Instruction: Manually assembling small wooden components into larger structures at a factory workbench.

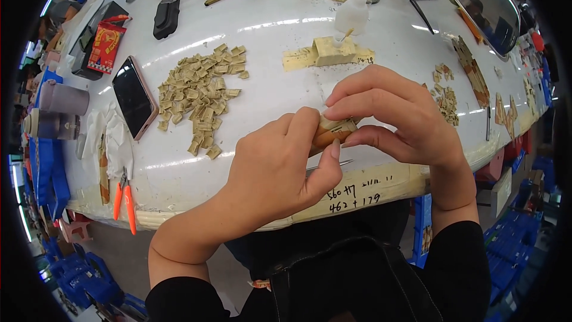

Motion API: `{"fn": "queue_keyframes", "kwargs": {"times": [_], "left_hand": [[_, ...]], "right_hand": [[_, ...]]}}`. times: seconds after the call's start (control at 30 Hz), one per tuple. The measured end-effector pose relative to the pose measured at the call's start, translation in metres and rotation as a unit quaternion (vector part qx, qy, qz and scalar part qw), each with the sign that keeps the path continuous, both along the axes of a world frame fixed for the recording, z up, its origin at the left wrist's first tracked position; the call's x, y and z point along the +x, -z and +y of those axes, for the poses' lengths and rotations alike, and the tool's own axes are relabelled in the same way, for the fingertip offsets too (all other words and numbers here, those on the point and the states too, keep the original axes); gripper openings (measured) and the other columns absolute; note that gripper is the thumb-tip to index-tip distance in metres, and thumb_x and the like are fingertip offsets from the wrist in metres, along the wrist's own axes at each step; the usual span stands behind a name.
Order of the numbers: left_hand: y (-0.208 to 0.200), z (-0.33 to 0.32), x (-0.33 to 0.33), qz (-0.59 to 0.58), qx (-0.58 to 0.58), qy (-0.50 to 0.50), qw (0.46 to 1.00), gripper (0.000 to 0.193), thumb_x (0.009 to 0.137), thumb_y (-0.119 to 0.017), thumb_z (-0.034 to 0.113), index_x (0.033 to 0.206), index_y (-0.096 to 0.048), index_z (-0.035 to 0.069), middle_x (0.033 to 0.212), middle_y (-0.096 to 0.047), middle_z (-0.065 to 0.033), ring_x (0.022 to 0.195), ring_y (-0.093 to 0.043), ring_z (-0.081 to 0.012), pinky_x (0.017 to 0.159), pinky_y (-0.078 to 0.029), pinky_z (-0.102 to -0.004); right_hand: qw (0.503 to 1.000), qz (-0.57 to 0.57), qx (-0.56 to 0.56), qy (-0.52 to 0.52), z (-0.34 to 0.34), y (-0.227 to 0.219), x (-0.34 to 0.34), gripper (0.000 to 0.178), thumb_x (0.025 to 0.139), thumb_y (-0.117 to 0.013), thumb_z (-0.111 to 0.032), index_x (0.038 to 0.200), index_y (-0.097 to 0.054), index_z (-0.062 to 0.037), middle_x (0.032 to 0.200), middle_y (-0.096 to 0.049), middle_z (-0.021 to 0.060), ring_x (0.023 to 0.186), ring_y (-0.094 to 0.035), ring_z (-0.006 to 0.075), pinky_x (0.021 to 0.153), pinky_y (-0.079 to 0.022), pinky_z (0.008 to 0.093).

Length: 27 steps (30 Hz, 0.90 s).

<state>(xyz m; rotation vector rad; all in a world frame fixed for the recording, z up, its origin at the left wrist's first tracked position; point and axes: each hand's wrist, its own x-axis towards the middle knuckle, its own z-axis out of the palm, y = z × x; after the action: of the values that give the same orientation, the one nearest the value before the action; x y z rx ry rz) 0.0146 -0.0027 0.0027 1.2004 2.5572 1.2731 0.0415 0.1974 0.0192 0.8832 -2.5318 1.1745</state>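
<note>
My left hand (271,161) is closed round a small tan and orange-brown patterned piece (333,134), held over the front of the table. From the other side, my right hand (399,116) pinches at the same piece, its thumb and fingertips on the end. Much of the piece is hidden by my fingers, so its kind is unclear. Beneath my hands shows the tip of a thin metal tool (333,166). Left of my hands lies a big loose heap of small tan curved pieces (199,92). Right of them is a smaller heap of similar bits (447,104).
A tape-covered block (333,52) stands beyond my hands, with a white squeeze bottle (353,13) behind. At left lie a phone (135,98), orange-handled nippers (125,200) and a red packet (107,46). Long patterned parts (472,71) rest at right, near a shiny domed lid (476,0).
</note>
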Motion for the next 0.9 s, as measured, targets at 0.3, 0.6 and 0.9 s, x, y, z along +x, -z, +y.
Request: {"fn": "queue_keyframes", "kwargs": {"times": [0.3, 0.6, 0.9], "left_hand": [[0.0061, -0.0002, -0.0012, 0.058, -0.009, -0.008, 0.998, 0.019, 0.073, -0.061, 0.018, 0.081, -0.050, 0.005, 0.059, -0.050, -0.0033, 0.045, -0.046, -0.0175, 0.042, -0.038, -0.0274], [-0.0001, -0.0023, -0.0043, 0.090, -0.063, -0.021, 0.994, 0.025, 0.066, -0.061, 0.011, 0.088, -0.054, 0.002, 0.065, -0.055, -0.0065, 0.049, -0.044, -0.0182, 0.047, -0.038, -0.0262], [0.0070, -0.0017, -0.0089, 0.031, -0.014, -0.004, 0.999, 0.023, 0.070, -0.061, 0.020, 0.079, -0.049, 0.003, 0.059, -0.054, -0.0070, 0.043, -0.046, -0.0197, 0.041, -0.037, -0.0284]], "right_hand": [[1.000, 0.002, 0.008, 0.006, -0.0030, -0.0015, 0.0004, 0.026, 0.069, -0.073, -0.008, 0.094, -0.067, -0.0043, 0.098, -0.061, 0.0076, 0.081, -0.056, 0.0174, 0.068, -0.048, 0.0254], [0.999, -0.042, -0.006, 0.025, -0.0026, 0.0005, 0.0024, 0.033, 0.068, -0.072, -0.003, 0.101, -0.067, -0.0033, 0.102, -0.064, 0.0094, 0.077, -0.057, 0.0166, 0.063, -0.049, 0.0226], [0.995, -0.085, 0.012, 0.043, -0.0021, 0.0030, 0.0022, 0.035, 0.068, -0.072, -0.002, 0.103, -0.067, -0.0053, 0.095, -0.066, 0.0060, 0.057, -0.044, 0.0077, 0.045, -0.034, 0.0169]]}}
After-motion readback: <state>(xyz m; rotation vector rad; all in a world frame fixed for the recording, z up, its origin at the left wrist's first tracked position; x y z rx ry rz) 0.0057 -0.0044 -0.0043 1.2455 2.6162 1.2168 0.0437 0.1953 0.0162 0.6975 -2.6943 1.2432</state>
